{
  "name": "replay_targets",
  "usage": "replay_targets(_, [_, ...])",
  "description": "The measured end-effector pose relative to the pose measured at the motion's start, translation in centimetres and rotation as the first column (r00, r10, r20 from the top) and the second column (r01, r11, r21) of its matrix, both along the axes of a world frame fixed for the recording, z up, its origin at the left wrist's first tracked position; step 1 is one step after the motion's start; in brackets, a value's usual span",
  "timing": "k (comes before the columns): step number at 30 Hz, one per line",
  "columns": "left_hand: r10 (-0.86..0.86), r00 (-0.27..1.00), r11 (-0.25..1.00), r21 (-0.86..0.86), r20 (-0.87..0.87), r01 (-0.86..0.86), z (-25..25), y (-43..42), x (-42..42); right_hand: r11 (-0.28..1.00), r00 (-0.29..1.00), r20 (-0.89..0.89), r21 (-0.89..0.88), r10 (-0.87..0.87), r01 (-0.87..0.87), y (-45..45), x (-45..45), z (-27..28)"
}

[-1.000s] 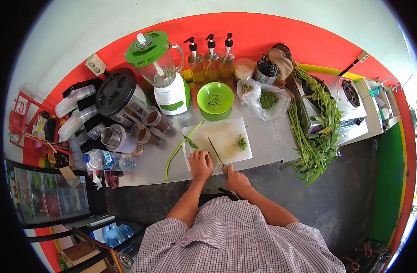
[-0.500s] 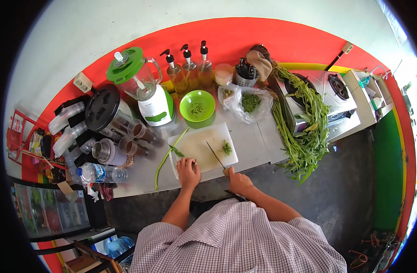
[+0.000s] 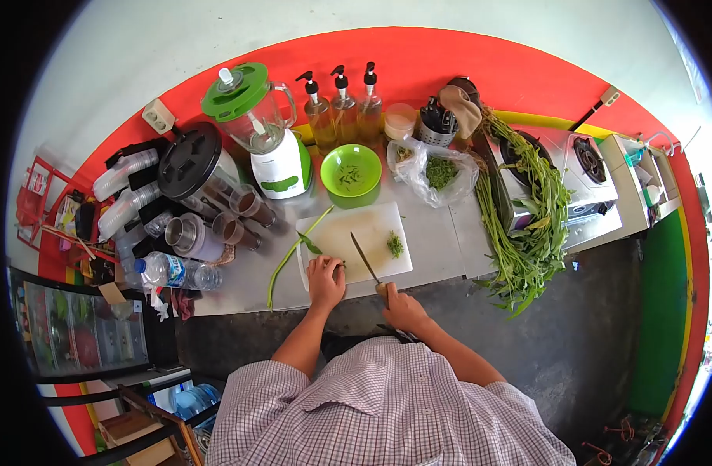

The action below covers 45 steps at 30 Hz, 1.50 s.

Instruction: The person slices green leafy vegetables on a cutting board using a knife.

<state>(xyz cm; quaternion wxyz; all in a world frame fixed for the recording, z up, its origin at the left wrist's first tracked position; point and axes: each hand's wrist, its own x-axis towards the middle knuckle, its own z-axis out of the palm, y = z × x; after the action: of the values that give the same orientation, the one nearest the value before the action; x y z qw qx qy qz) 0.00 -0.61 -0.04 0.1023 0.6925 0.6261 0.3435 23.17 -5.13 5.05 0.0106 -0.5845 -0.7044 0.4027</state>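
Note:
My left hand (image 3: 325,283) rests on the near left part of the white cutting board (image 3: 336,225), its fingers curled and pressed together. A small dark green bit shows at its fingertips, but what they hold is mostly hidden. My right hand (image 3: 406,311) grips a knife (image 3: 364,254) by its handle, the blade slanting over the board towards its middle. Right of the blade lies a small heap of chopped greens (image 3: 395,245). A long green stalk (image 3: 284,265) crosses the board's left edge, with a leaf (image 3: 309,245) beside my left hand.
Behind the board stands a green bowl (image 3: 351,175) with cut pieces inside. A plastic bag of greens (image 3: 441,172), a blender (image 3: 272,159) and pump bottles (image 3: 344,116) line the back. Long leafy stalks (image 3: 538,210) drape over the stove (image 3: 585,175). A water bottle (image 3: 177,272) lies left.
The camera view has shifted, so the counter appears slightly higher and further right. Both hands and the knife sit slightly further left relative to the board.

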Motion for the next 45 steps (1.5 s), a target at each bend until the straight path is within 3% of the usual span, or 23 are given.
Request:
replay_targets(11, [-0.007, 0.998, 0.999, -0.035, 0.063, 0.010, -0.4, 0.4, -0.8, 0.999, 0.999, 0.033, 0.002, -0.043, 0.043, -0.2, -6.3, -3.3])
replay_targets(17, [-0.001, 0.997, 0.999, -0.046, 0.076, 0.005, -0.8, 0.5, -1.1, 0.999, 0.979, 0.197, -0.016, -0.046, 0.050, -0.4, -7.2, 0.3])
replay_targets(27, [-0.003, 0.995, 0.998, -0.064, 0.096, 0.010, -1.1, 0.4, -1.3, 0.999, 0.957, 0.286, 0.006, 0.042, -0.045, 1.3, -8.5, -1.1])
replay_targets(29, [0.006, 0.996, 0.997, -0.076, 0.091, 0.001, -1.1, 0.4, -1.2, 0.990, 0.919, 0.369, -0.021, 0.135, -0.137, 1.2, -8.4, 0.2])
replay_targets(36, [0.015, 0.997, 0.997, -0.080, 0.076, -0.008, -0.5, 0.3, -1.1, 0.994, 0.913, 0.394, -0.065, 0.109, -0.091, 0.6, -8.8, -0.8])
replay_targets(39, [0.019, 0.998, 1.000, -0.006, 0.059, -0.018, -0.7, 0.2, -1.2, 0.992, 0.913, 0.390, 0.001, 0.118, -0.129, 1.5, -8.8, -0.2])
replay_targets(45, [0.000, 0.997, 0.996, -0.092, 0.071, 0.007, -0.7, 0.3, -1.2, 0.995, 0.916, 0.389, -0.059, 0.098, -0.081, 0.1, -8.9, -0.8])
